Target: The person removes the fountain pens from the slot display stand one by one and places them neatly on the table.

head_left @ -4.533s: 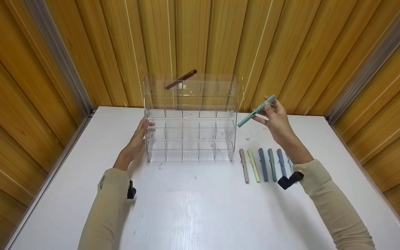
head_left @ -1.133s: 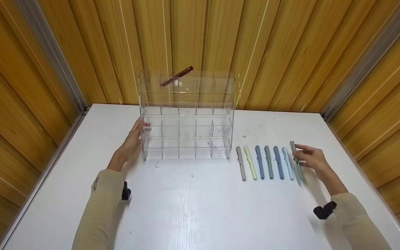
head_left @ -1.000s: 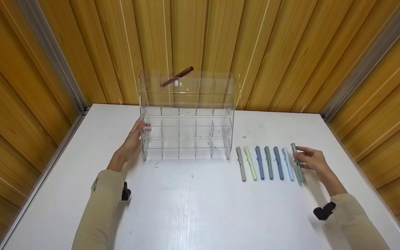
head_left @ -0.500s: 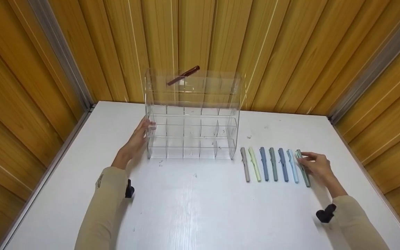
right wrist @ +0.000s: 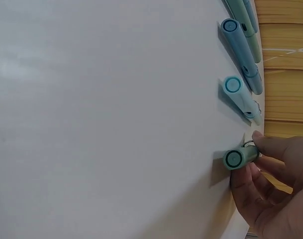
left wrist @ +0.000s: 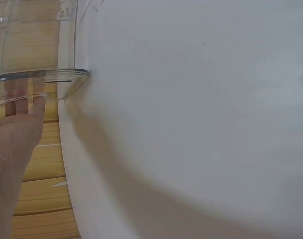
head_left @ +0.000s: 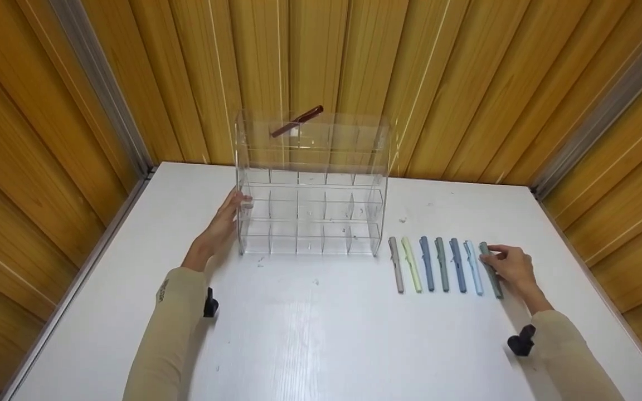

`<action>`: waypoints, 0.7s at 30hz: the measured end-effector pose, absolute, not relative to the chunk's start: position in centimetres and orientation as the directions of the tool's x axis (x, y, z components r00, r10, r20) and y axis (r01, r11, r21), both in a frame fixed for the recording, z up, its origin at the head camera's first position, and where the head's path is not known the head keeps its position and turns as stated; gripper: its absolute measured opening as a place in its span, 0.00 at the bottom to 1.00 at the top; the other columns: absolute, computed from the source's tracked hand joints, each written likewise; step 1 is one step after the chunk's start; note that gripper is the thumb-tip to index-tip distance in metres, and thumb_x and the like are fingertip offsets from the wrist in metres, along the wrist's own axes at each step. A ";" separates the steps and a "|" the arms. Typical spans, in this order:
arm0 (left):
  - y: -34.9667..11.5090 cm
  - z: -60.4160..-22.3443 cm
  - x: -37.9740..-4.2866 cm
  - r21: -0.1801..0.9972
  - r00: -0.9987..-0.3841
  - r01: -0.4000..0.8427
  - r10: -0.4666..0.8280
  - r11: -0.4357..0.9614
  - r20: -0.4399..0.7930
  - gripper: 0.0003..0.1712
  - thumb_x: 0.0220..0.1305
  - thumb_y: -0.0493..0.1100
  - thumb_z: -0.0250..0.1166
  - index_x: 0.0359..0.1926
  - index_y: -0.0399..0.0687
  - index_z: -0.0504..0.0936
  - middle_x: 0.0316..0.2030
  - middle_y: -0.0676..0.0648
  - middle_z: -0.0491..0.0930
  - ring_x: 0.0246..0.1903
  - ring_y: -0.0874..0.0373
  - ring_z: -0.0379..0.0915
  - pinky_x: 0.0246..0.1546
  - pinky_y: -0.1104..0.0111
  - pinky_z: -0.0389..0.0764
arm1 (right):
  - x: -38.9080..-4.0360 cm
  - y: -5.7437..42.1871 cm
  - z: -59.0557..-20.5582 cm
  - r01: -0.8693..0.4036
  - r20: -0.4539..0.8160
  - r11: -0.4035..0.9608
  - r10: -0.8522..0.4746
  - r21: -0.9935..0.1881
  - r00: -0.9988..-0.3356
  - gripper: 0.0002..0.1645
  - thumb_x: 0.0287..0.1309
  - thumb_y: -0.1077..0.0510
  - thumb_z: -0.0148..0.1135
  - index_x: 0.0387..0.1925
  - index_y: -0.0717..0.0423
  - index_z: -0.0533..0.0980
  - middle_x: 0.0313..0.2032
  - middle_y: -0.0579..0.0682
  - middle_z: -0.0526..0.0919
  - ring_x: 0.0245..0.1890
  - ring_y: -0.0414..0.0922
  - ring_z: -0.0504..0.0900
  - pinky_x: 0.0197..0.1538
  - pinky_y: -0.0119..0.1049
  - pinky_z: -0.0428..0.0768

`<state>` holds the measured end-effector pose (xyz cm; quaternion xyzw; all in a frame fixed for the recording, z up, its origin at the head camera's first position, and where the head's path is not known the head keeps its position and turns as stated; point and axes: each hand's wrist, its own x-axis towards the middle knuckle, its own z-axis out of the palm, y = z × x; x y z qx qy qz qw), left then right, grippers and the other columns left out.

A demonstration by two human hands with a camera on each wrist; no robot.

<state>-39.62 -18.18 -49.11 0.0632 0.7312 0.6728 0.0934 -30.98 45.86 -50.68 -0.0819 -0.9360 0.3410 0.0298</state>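
My left hand (head_left: 219, 225) touches the left side wall of a clear acrylic organizer (head_left: 297, 236) with several compartments. The left wrist view shows its fingers (left wrist: 22, 94) straight, seen through the clear plastic. With thumb and fingers my right hand (head_left: 516, 266) pinches a grey-green capped pen (head_left: 491, 273), the rightmost of a row on the white table. In the right wrist view the held pen (right wrist: 234, 158) points its round end at the camera, next to a light blue pen (right wrist: 233, 85).
Left of the held pen lie several others side by side, among them a grey-beige pen (head_left: 395, 266) and a yellow-green pen (head_left: 411, 264). A dark red pen (head_left: 297, 121) rests slanted at the organizer's top. Wood-patterned walls (head_left: 321, 50) border the white table (head_left: 276, 345).
My right hand has brought the green pen from mid-air beside the organizer to the row's right end and lowered it to the table. The left hand stays at the organizer.
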 end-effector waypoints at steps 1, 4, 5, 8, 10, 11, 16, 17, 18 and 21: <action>-18.2 -49.1 -39.6 0.996 -0.975 -0.031 0.218 0.088 -0.050 0.43 0.82 0.68 0.37 0.85 0.61 0.32 0.84 0.43 0.47 0.85 0.46 0.24 0.83 0.44 0.31 | -31.0 45.9 -50.7 0.134 0.003 0.760 0.176 -0.636 -0.984 0.31 0.74 0.58 0.61 0.67 0.77 0.69 0.45 0.70 0.82 0.32 0.44 0.78 0.28 0.27 0.80; -18.2 -49.1 -39.6 0.995 -0.974 -0.026 0.220 0.095 -0.046 0.44 0.81 0.69 0.37 0.85 0.61 0.32 0.84 0.43 0.47 0.85 0.45 0.24 0.83 0.44 0.31 | -30.9 46.0 -50.6 0.139 -0.004 0.766 0.176 -0.628 -0.984 0.32 0.74 0.57 0.61 0.68 0.77 0.69 0.45 0.72 0.82 0.31 0.44 0.78 0.28 0.28 0.80; -18.2 -49.1 -39.6 0.995 -0.974 -0.023 0.221 0.097 -0.044 0.44 0.81 0.69 0.37 0.85 0.61 0.32 0.84 0.43 0.47 0.85 0.45 0.23 0.83 0.44 0.31 | -30.8 46.0 -50.6 0.141 -0.008 0.764 0.175 -0.629 -0.985 0.32 0.74 0.56 0.60 0.68 0.77 0.68 0.46 0.72 0.81 0.32 0.44 0.79 0.28 0.28 0.80; -18.3 -49.1 -39.6 0.995 -0.974 -0.014 0.224 0.101 -0.036 0.44 0.81 0.70 0.37 0.85 0.62 0.32 0.83 0.42 0.48 0.85 0.45 0.24 0.83 0.44 0.32 | -30.7 46.0 -50.6 0.145 -0.021 0.762 0.171 -0.631 -0.985 0.32 0.75 0.56 0.59 0.68 0.77 0.68 0.47 0.73 0.81 0.33 0.45 0.78 0.29 0.28 0.80; -18.3 -49.1 -39.6 0.995 -0.974 -0.010 0.224 0.100 -0.032 0.44 0.81 0.70 0.37 0.85 0.63 0.32 0.83 0.42 0.50 0.85 0.45 0.26 0.83 0.44 0.33 | -30.7 46.0 -50.7 0.148 -0.026 0.762 0.170 -0.631 -0.985 0.32 0.76 0.55 0.58 0.68 0.77 0.68 0.48 0.73 0.81 0.34 0.46 0.78 0.29 0.28 0.80; -18.3 -49.1 -39.6 0.995 -0.974 -0.009 0.223 0.099 -0.031 0.44 0.81 0.70 0.37 0.85 0.64 0.32 0.82 0.42 0.50 0.85 0.46 0.27 0.84 0.44 0.34 | -30.7 46.1 -50.8 0.147 -0.025 0.765 0.169 -0.628 -0.985 0.32 0.76 0.55 0.57 0.68 0.77 0.68 0.48 0.73 0.81 0.34 0.46 0.78 0.29 0.28 0.79; -18.2 -49.3 -39.6 0.995 -0.973 -0.021 0.225 0.098 -0.042 0.44 0.80 0.70 0.37 0.85 0.63 0.33 0.83 0.43 0.48 0.85 0.46 0.27 0.84 0.45 0.35 | -30.7 46.3 -51.0 0.135 -0.006 0.788 0.164 -0.601 -0.986 0.32 0.77 0.54 0.56 0.66 0.78 0.69 0.49 0.76 0.81 0.34 0.46 0.80 0.29 0.28 0.78; -18.2 -49.4 -39.6 0.995 -0.972 -0.023 0.229 0.094 -0.044 0.45 0.80 0.70 0.37 0.85 0.63 0.33 0.84 0.43 0.47 0.85 0.46 0.26 0.84 0.46 0.35 | -30.8 46.3 -51.1 0.133 -0.001 0.792 0.164 -0.597 -0.986 0.32 0.77 0.53 0.56 0.66 0.78 0.69 0.49 0.76 0.81 0.33 0.47 0.80 0.29 0.28 0.77; -18.2 -49.4 -39.6 0.996 -0.972 -0.023 0.232 0.087 -0.043 0.45 0.80 0.70 0.38 0.85 0.63 0.32 0.84 0.43 0.46 0.85 0.46 0.26 0.84 0.46 0.34 | -30.8 46.4 -51.1 0.130 0.004 0.793 0.164 -0.595 -0.986 0.32 0.77 0.53 0.56 0.66 0.79 0.69 0.49 0.76 0.81 0.34 0.47 0.80 0.28 0.28 0.77; -18.1 -49.6 -39.6 0.997 -0.971 -0.027 0.236 0.067 -0.042 0.45 0.80 0.71 0.38 0.85 0.63 0.32 0.84 0.44 0.43 0.85 0.46 0.27 0.84 0.46 0.34 | -30.7 46.4 -51.0 0.133 0.004 0.796 0.167 -0.590 -0.986 0.33 0.79 0.52 0.54 0.66 0.80 0.68 0.50 0.78 0.81 0.35 0.49 0.81 0.29 0.27 0.78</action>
